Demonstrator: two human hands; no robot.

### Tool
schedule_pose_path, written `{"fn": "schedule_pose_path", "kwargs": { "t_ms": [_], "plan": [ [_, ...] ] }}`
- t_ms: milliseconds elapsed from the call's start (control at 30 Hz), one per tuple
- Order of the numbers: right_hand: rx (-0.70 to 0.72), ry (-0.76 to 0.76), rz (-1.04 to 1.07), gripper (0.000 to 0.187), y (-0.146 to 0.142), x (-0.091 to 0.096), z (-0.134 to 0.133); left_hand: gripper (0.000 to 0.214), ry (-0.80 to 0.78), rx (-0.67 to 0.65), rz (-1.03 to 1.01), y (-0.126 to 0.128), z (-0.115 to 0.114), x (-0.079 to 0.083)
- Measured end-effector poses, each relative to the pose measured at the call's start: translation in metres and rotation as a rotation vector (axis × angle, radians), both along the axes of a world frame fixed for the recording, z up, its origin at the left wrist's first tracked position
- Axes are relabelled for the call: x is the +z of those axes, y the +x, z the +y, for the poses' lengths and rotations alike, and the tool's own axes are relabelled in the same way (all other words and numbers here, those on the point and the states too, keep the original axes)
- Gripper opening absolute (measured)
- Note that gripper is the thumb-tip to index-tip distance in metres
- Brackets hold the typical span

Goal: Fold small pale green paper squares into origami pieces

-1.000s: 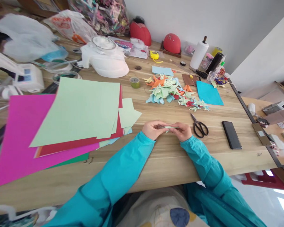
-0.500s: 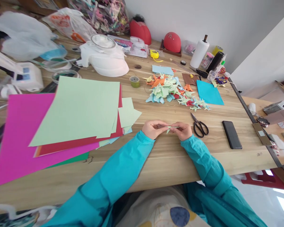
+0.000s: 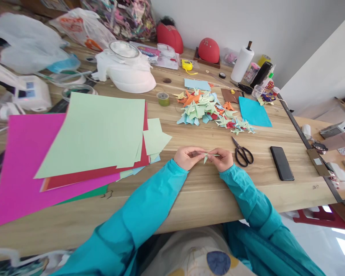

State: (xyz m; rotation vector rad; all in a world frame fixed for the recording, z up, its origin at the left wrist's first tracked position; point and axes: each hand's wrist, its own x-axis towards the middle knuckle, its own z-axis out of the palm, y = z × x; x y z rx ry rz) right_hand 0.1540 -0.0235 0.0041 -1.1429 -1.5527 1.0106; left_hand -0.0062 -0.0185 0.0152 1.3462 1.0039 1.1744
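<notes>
My left hand [image 3: 187, 157] and my right hand [image 3: 223, 159] meet over the wooden table [image 3: 207, 191], both pinched on a small folded piece of pale green paper [image 3: 206, 156] held between them. Both arms wear teal sleeves. A pile of folded paper figures [image 3: 207, 109] in green, orange, blue and red lies just beyond the hands. Black scissors [image 3: 242, 153] rest right of my right hand.
Large paper sheets, pale green [image 3: 97, 134] over red and magenta [image 3: 20, 165], cover the left side. A black phone [image 3: 281, 163] and a blue sheet [image 3: 254, 112] lie right. White plastic forms [image 3: 126, 69], bags, a paper roll [image 3: 241, 65] and red domes [image 3: 209, 50] crowd the back.
The hands stay in place; the fingers have worked the small green piece, and a point of it now sticks down between them.
</notes>
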Motion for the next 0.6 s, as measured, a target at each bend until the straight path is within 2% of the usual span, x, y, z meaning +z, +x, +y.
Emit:
{"fn": "schedule_pose_path", "kwargs": {
  "t_ms": [133,233,433,600],
  "plan": [
    [-0.021,-0.020,0.017,0.022,-0.0009,-0.0009,0.0006,0.036,0.000,0.006,0.022,0.0032,-0.0005,-0.0041],
    [-0.011,-0.014,0.010,0.022,-0.0004,-0.0028,0.0007,0.030,0.016,0.041,0.043,0.0047,-0.0006,-0.0062],
    [0.004,-0.064,0.068,0.026,-0.0005,-0.0035,0.0010,0.029,-0.070,-0.003,-0.056,0.0029,0.0016,-0.0057],
    [0.054,-0.085,0.125,0.026,-0.0008,-0.0011,0.0017,0.025,-0.069,-0.005,-0.033,-0.0012,0.0022,-0.0019]
  ]
}}
